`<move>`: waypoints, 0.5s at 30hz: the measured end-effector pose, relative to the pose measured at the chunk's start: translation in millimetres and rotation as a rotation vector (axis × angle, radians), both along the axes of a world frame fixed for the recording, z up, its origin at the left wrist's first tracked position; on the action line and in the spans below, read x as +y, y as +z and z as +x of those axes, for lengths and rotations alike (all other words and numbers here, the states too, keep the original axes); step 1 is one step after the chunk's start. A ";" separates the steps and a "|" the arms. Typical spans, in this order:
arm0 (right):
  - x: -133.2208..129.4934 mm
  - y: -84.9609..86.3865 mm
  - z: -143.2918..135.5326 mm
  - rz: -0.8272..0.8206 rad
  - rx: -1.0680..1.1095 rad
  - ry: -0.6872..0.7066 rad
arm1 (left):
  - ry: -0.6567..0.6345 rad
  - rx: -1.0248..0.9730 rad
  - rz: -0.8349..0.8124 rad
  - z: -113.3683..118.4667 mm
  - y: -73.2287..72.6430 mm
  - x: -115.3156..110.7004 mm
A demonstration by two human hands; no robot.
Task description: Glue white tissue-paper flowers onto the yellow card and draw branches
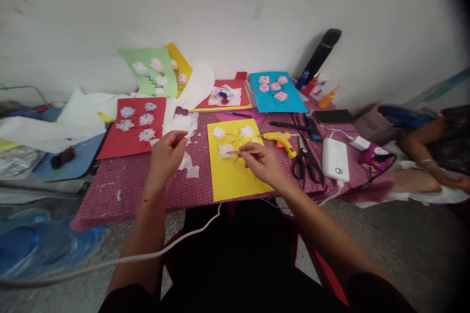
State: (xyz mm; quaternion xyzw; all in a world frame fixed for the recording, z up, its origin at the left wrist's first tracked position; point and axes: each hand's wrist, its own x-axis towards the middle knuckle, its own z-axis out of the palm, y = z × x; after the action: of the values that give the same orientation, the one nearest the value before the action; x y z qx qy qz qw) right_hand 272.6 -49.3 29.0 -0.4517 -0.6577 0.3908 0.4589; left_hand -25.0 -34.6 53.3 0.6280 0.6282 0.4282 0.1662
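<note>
My left hand hovers above white paper scraps, its fingers pressed together; what they hold, if anything, is too small to see. Over a yellow sheet is my right hand, closed in a pinch beside a white paper flower. Something thin may be between its fingertips, but I cannot make it out. More white flowers, such as one flower at the top right, sit on the sheet with thin dark stems. A yellow glue gun lies just right of the sheet.
Black scissors, a white power bank and a phone lie to the right. Behind are a blue flower card and a green card; a red card lies left. Another person's arm shows at far right. A white cable crosses in front.
</note>
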 end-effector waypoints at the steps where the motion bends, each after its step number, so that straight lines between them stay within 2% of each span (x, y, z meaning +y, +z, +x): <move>1: -5.4 -2.1 -12.6 0.006 -0.013 0.062 | 0.067 -0.030 -0.002 -10.3 -7.0 -9.5; 4: -14.9 -3.6 -48.7 0.073 -0.112 0.216 | 0.154 -0.051 -0.021 -27.3 -28.8 -34.7; 8: -14.1 -0.7 -82.6 0.080 -0.193 0.317 | 0.139 0.019 -0.044 -30.1 -50.0 -58.9; 11: -11.2 -0.3 -94.8 0.071 -0.231 0.355 | 0.123 0.056 -0.056 -28.6 -56.7 -69.2; 15: -9.9 -1.1 -94.0 0.057 -0.238 0.327 | 0.103 0.074 -0.078 -28.2 -57.4 -79.0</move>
State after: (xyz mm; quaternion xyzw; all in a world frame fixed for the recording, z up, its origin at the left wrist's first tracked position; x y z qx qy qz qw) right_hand 178.6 -59.1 27.9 -0.3688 -0.7827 0.3853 0.3206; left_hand -53.2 -113.6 -4.1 0.6033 0.6816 0.3878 0.1449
